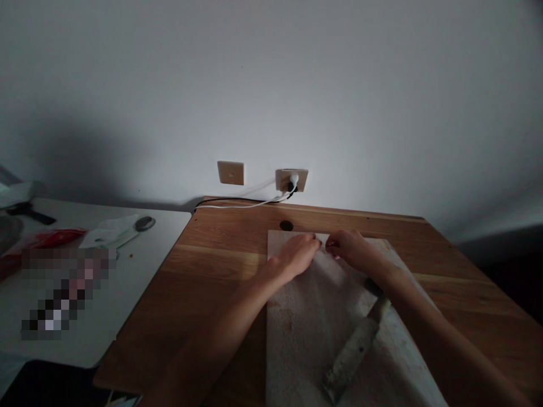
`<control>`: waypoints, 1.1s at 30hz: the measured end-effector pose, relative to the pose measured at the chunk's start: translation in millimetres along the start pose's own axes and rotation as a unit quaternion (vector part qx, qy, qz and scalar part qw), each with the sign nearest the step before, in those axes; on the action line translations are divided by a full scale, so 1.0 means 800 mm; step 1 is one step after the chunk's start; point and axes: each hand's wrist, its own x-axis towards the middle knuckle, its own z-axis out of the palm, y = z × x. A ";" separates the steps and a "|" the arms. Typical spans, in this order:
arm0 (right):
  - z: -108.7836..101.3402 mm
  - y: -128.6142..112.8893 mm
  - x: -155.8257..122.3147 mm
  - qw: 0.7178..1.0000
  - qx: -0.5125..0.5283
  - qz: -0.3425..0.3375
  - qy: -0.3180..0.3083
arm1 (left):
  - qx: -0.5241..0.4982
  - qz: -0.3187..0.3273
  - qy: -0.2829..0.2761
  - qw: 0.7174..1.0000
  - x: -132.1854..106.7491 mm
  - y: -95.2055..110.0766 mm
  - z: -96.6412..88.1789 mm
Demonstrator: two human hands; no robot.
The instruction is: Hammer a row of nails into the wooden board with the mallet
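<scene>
A pale, worn board (297,339) lies on the wooden table, and both my hands are over its far end. My left hand (300,252) has its fingers curled and pressed together close to the board; anything between them is too small to name. Just to its right, my right hand (351,249) is closed in a pinch, the fingertips pointing toward the left hand; what they hold cannot be made out. Below my right forearm a long, flat, greyish tube-like thing (354,351) lies slanted on the board, its upper end partly hidden by the arm.
Behind the wooden table (212,265) stands a white wall with a socket (304,180) and plugged-in cables (237,204). A round hole (287,225) is near the back edge. On the white table (148,254) at left lie a red bag (55,236) and clear plastic packaging (111,230).
</scene>
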 end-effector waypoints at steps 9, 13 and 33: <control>0.011 0.001 -0.005 0.998 -0.008 -0.056 0.027 | -0.067 -0.064 0.074 0.993 0.008 0.001 0.007; 0.014 0.012 -0.010 0.991 -0.005 -0.130 0.035 | -0.148 -0.091 0.049 0.983 0.009 -0.004 -0.002; 0.022 0.009 -0.011 0.993 -0.003 -0.096 0.071 | -0.211 -0.068 -0.068 0.973 0.002 -0.024 -0.025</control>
